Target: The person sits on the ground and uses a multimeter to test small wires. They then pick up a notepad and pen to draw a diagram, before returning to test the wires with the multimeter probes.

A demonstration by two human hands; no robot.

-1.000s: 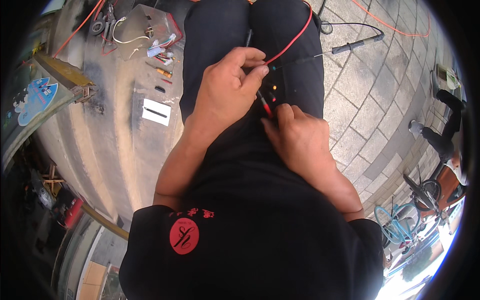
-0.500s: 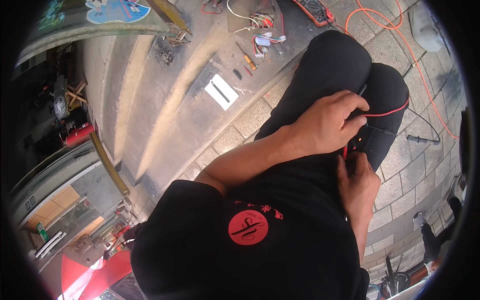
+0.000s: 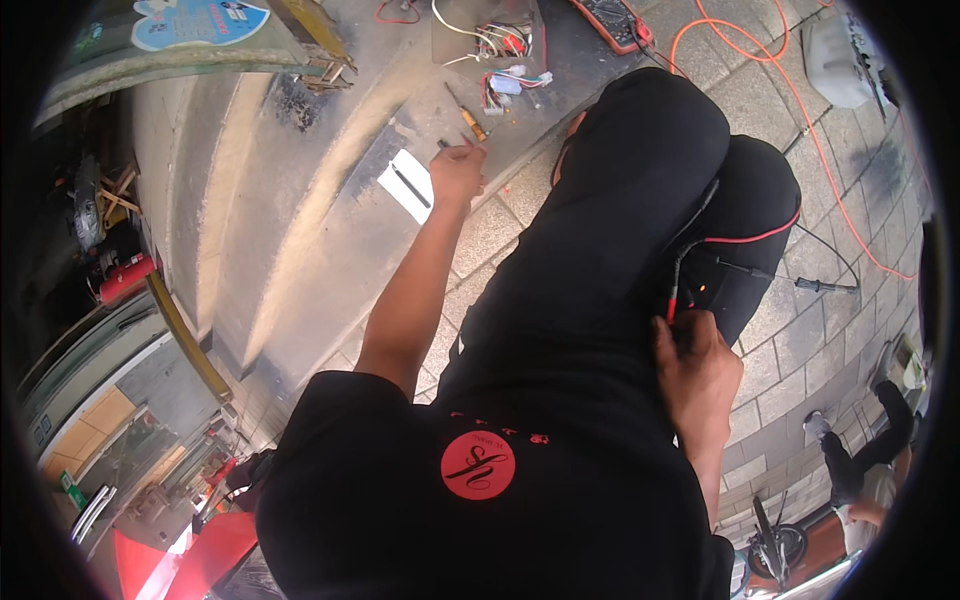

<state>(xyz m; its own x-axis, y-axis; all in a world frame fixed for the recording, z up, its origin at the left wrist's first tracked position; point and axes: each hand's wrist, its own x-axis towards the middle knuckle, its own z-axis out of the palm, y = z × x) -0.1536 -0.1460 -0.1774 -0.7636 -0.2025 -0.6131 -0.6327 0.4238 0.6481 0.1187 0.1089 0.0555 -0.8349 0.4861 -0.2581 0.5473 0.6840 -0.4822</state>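
Observation:
My left hand [image 3: 461, 174] is stretched out over the grey step, fingertips bent together beside a small dark piece [image 3: 443, 144]. Whether anything is pinched in them is too small to make out. Just beyond those fingers lies a screwdriver with an orange handle [image 3: 472, 124]. A dark pen [image 3: 410, 186] rests on a white paper [image 3: 399, 200] by the wrist. Over my lap, my right hand [image 3: 700, 368] is closed on the red end of a red-and-black wire [image 3: 671, 303]. Across my thigh run a red lead [image 3: 755, 236] and a black probe [image 3: 826, 286] with a thin metal tip.
A clear box [image 3: 495, 40] with wires stands on the step, a bundle of connectors [image 3: 510, 86] near it. A red-edged multimeter [image 3: 612, 24] lies above my knees. An orange cable [image 3: 820, 150] loops over the paving. Another person [image 3: 862, 465] is at the lower right.
My left hand has left the wires over my lap and moved left to the step, by the small dark piece. My right hand stays at the lap, still on the wire's red end.

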